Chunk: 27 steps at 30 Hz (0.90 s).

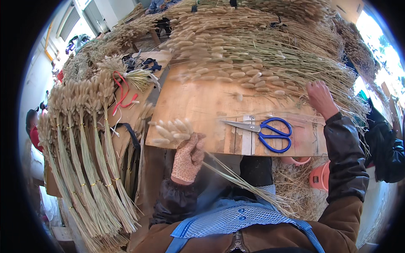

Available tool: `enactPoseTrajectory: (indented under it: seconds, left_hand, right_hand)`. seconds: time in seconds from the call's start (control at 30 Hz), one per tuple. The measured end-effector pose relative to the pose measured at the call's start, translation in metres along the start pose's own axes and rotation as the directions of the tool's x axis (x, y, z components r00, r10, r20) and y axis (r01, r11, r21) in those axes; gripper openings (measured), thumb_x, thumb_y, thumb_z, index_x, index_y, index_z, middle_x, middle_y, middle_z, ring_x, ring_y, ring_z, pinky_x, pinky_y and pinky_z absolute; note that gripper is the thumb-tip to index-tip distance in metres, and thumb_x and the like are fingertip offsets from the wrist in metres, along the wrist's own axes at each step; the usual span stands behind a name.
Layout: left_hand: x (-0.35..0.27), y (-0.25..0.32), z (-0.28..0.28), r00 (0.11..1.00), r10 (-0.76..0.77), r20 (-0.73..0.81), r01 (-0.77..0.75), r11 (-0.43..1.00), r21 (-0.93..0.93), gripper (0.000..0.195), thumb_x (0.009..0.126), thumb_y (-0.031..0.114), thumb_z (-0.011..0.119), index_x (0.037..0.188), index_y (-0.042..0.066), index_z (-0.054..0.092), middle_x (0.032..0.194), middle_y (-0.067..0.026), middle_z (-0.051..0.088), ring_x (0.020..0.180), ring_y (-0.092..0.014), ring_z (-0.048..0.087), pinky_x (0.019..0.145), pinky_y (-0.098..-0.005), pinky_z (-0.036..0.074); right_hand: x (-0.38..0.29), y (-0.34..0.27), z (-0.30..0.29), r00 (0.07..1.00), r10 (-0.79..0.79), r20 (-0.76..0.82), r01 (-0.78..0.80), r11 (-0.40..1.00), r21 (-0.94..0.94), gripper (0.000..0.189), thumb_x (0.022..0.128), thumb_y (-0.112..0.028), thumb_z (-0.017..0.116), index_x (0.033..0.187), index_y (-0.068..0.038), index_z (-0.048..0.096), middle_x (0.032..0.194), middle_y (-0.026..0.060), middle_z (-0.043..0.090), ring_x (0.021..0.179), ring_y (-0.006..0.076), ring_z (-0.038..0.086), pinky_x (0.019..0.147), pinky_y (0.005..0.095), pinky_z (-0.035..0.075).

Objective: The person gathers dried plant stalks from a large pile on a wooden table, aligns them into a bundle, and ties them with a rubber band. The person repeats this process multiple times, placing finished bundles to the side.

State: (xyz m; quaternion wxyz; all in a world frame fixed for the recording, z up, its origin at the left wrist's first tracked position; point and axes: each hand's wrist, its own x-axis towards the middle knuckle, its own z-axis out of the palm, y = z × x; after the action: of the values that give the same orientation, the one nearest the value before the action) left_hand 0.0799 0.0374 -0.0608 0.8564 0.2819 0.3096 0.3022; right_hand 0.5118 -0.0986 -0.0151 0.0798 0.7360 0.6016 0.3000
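Note:
My left hand (190, 155), in a patterned glove, is closed around a small bunch of dried bunny-tail grass (172, 131) at the near left corner of the wooden table (193, 107). The fluffy heads point left and the stems (243, 183) run down to the right across my lap. My bare right hand (319, 96) rests at the stems of the large pile of dried bunny-tail grass (269, 50) on the table's right; whether its fingers grip a stem cannot be told. Scissors with blue handles (274, 135) lie on the table between my hands, blades towards the left.
Several tied bunches of bunny-tail grass (84, 158) lean at the left over a second board (126, 139). Red ribbon (121, 91) and dark straps (144, 63) lie there. Below the table's right side are a pink bucket (321, 177) and loose straw (294, 186). Other people are in the background.

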Motion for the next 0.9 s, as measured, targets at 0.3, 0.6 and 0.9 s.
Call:
enactPoseTrajectory:
  seconds: [0.3,0.6,0.9]
  left_hand:
    - [0.003,-0.004,-0.006,1.0,-0.015,-0.007,0.015,1.0,-0.013,0.025,0.097,0.024,0.052,0.106,0.001,0.055,0.07,0.0019,0.05,0.047,-0.003,0.035,0.04,-0.0173,0.027]
    - [-0.002,-0.001,-0.01,0.998,0.062,-0.021,-0.064,0.989,-0.133,0.029,0.097,0.026,0.052,0.112,0.001,0.053,0.07,0.0025,0.05,0.045,-0.003,0.034,0.038,-0.018,0.026]
    - [-0.013,0.008,-0.007,0.994,0.11,0.01,-0.105,0.967,-0.234,0.035,0.095,0.019,0.054,0.125,0.002,0.049,0.065,0.0037,0.046,0.044,-0.005,0.032,0.037,-0.0196,0.023]
  right_hand:
    - [-0.005,-0.046,-0.007,0.989,-0.139,-0.053,0.144,0.984,0.105,0.013,0.071,0.001,0.053,0.083,-0.001,0.05,0.074,0.0142,0.055,0.076,0.0299,0.056,0.072,0.039,0.045]
    - [-0.03,-0.067,-0.036,0.992,-0.113,-0.056,0.124,0.958,0.26,0.029,0.07,0.005,0.051,0.099,0.004,0.05,0.083,0.0188,0.051,0.084,0.0346,0.051,0.077,0.0411,0.043]
    - [-0.047,-0.103,-0.056,0.978,-0.197,-0.074,0.21,0.907,0.365,0.03,0.074,0.002,0.053,0.103,0.006,0.051,0.088,0.0199,0.052,0.088,0.036,0.052,0.081,0.0423,0.043]
